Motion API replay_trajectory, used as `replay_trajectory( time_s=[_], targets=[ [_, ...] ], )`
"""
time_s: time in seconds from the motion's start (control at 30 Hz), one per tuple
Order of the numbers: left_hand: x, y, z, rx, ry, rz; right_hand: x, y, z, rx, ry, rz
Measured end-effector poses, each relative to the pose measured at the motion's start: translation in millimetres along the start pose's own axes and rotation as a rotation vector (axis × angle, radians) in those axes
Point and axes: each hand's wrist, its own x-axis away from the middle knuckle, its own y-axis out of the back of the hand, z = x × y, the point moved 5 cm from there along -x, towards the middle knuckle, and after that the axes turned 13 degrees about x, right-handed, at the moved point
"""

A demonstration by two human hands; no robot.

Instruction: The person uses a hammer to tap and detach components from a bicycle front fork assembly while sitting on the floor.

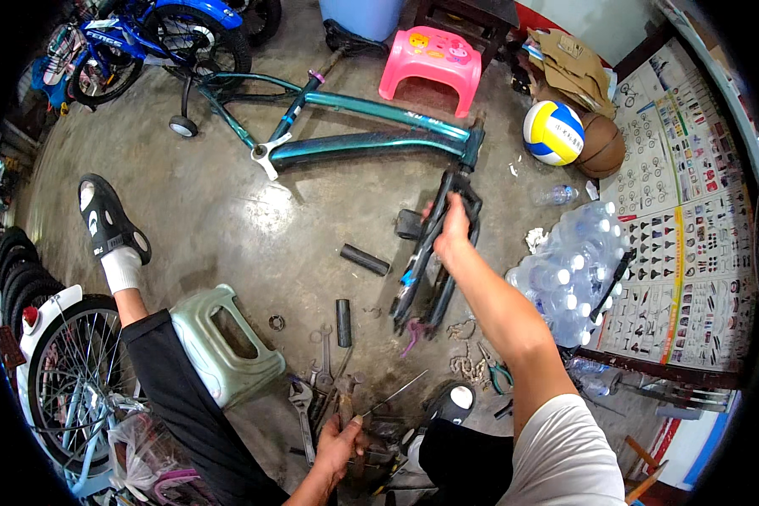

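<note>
My right hand (454,229) is closed round the upper part of a black bicycle fork (422,253), whose legs point toward me. The fork's top meets the front end of a teal bicycle frame (371,145) lying on the floor; whether they are joined I cannot tell. A white crank (266,154) is on the frame. Low in the view, my left hand (339,443) is closed among a heap of tools. A thin metal rod (401,390) slants away from its fingertips, and a rusty tool head (346,386) shows just beyond; what it grips is unclear.
An adjustable wrench (302,413), black tubes (364,259), a chain (465,363) and pliers (499,378) lie on the floor. A pale green stool (228,371) is at left, a pink stool (430,66) at the back. Bottles (569,270) and balls (554,133) stand right, bicycles (67,379) left.
</note>
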Motion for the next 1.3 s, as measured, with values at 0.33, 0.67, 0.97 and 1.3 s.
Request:
replay_trajectory(
  time_s=[0.33, 0.67, 0.97, 1.3],
  targets=[
    [4, 7, -2, 0.068, 0.04, -0.104, 127, 9, -45, 0.898, -0.278, 0.253],
    [-11, 27, 3, 0.075, 0.042, -0.133, -75, 107, 37, 0.59, 0.238, -0.325],
    [-11, 19, 5, 0.105, 0.065, -0.208, -89, 37, 34, 0.335, 0.058, 0.012],
    [-2, 25, 9, 0.148, 0.112, -0.23, -7, -5, 73, 0.484, 0.26, -0.142]
  ],
)
